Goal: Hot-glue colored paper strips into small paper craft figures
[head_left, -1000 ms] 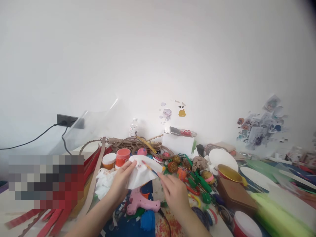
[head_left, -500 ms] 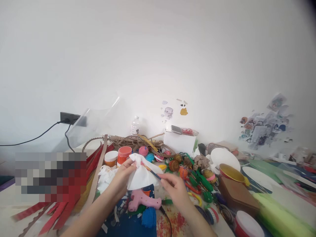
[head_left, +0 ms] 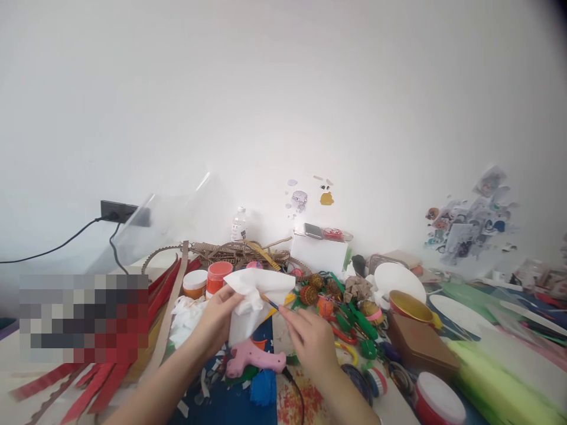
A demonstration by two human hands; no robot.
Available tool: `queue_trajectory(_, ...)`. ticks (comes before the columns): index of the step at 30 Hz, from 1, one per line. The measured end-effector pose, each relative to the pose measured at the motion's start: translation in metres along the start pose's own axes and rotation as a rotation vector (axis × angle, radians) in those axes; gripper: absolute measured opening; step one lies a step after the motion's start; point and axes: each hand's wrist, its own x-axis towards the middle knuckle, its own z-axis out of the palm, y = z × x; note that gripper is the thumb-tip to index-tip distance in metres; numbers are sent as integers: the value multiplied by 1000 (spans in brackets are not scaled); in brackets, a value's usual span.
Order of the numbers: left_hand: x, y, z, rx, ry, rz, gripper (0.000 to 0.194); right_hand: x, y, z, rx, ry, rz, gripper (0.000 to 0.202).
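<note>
My left hand (head_left: 216, 317) pinches the left side of a crumpled white sheet (head_left: 248, 289), thin like tissue or cloth, lifted above the cluttered table. A slim paintbrush (head_left: 271, 304) with a dark blue handle is gripped in my right hand (head_left: 310, 337). Its tip points left and meets the gathered middle of the sheet; whether there is paint on it I cannot tell. Below the sheet lies a pink hot glue gun (head_left: 254, 358) with a black cord. A bright blue bundle (head_left: 263, 387) sits just in front of it.
Paint jars (head_left: 220, 276) and white crumpled scraps (head_left: 186, 319) stand left of the sheet. Red corrugated strips (head_left: 104, 386) cover the left side. Small craft pieces, a brown box (head_left: 423, 345), a gold-lined lid (head_left: 411, 307) and a white-lidded jar (head_left: 440, 396) crowd the right. A wall is behind.
The white sheet has been turned and spread, its upper part now reaching farther right. My right hand and the brush have shifted slightly with it. The whole view has moved a little.
</note>
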Motion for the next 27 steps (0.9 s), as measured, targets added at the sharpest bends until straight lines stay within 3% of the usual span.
queue_trajectory(7, 8, -8, -5, 130, -38, 67, 49, 0, -5, -3, 31, 3, -82, 34)
queue_trajectory(12, 7, -1, -10, 188, -58, 97, 43, 3, -6, -3, 492, -87, 224, 27)
queue_trajectory(15, 6, 4, -9, 134, 11, 84, 32, 5, -6, -2, 640, -115, 356, 26)
queue_trajectory(23, 10, 6, -9, -22, 150, 100, 43, 4, -2, -4, 501, -30, 306, 26)
queue_trajectory(27, 12, 4, -14, -31, 122, 140, 46, 2, 1, -4, 308, -7, 233, 29)
